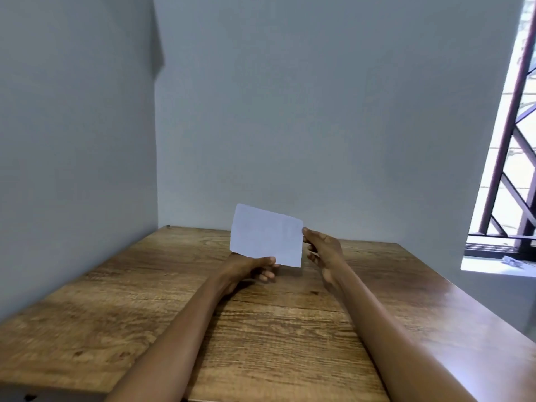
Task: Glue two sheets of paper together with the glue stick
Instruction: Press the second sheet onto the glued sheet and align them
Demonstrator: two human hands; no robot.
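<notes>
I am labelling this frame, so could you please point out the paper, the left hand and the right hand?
paper (265,235): head view, middle of the white face.
left hand (249,266): head view, back of the hand below the paper's lower edge.
right hand (322,246): head view, back of the hand at the paper's right edge.

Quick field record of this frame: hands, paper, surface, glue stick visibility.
setting: wooden table in a corner of grey walls, barred window at right
paper: white paper held up above the table, face toward the camera, slightly tilted
sheet count: cannot tell whether one sheet or two pressed together
left hand: left hand pinching the paper's lower edge
right hand: right hand pinching the paper's right edge
glue stick: not in view
</notes>
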